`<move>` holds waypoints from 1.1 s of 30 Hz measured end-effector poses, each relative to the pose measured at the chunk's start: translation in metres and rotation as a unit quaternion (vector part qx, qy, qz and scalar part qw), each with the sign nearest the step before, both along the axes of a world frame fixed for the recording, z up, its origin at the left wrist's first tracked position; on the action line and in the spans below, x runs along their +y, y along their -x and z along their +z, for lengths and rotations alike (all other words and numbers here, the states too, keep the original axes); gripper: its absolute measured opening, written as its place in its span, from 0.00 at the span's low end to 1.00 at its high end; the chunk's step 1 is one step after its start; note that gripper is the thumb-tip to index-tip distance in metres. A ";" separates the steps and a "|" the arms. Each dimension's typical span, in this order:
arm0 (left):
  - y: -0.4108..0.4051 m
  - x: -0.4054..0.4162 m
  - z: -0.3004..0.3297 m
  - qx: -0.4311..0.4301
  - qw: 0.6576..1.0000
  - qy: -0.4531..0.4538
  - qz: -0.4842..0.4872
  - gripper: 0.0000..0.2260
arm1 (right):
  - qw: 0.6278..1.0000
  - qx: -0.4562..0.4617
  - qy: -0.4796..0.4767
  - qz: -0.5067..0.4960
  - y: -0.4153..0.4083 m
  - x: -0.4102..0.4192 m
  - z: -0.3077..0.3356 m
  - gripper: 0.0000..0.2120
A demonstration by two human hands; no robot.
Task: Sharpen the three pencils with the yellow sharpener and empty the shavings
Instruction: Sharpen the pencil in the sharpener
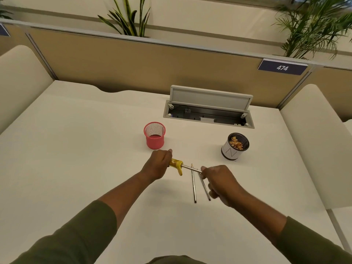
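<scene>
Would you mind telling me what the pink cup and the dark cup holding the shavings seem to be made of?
The pink cup looks like painted wire mesh, probably metal: its upper wall shows a fine grid, with a solid band below. The dark cup seems to be black mesh too, judging by its inner wall, wrapped outside in a matte white sleeve that looks like paper. The shavings look like wood.

The left hand (pixel 159 164) covers most of the yellow plastic pencil sharpener (pixel 176 164), hiding its far end. Beside the sharpener, the right hand (pixel 219 182) hides the held grey pencil's (pixel 191 167) rear end.
</scene>
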State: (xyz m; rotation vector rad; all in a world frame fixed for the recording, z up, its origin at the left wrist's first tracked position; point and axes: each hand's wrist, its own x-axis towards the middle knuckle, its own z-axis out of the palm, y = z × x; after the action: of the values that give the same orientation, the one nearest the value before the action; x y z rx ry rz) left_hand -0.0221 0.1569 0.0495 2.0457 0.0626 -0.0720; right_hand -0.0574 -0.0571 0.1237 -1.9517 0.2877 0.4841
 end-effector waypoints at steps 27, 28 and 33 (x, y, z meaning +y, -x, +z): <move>-0.001 0.002 -0.003 0.026 0.998 -0.045 -0.027 0.22 | 0.968 0.187 -0.159 -0.051 0.006 -0.003 0.000 0.15; -0.002 0.003 -0.003 0.035 0.998 -0.050 -0.031 0.22 | 0.980 0.157 -0.121 -0.013 0.006 -0.002 0.001 0.16; -0.008 0.011 -0.002 0.050 0.998 -0.009 -0.032 0.20 | 0.922 -0.201 0.216 0.249 0.012 -0.005 0.000 0.07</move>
State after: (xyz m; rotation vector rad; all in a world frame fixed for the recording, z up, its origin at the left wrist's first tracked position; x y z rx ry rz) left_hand -0.0140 0.1677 0.0473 2.0605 0.0610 -0.2154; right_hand -0.0691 -0.0618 0.1235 -2.5102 -0.4138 0.3424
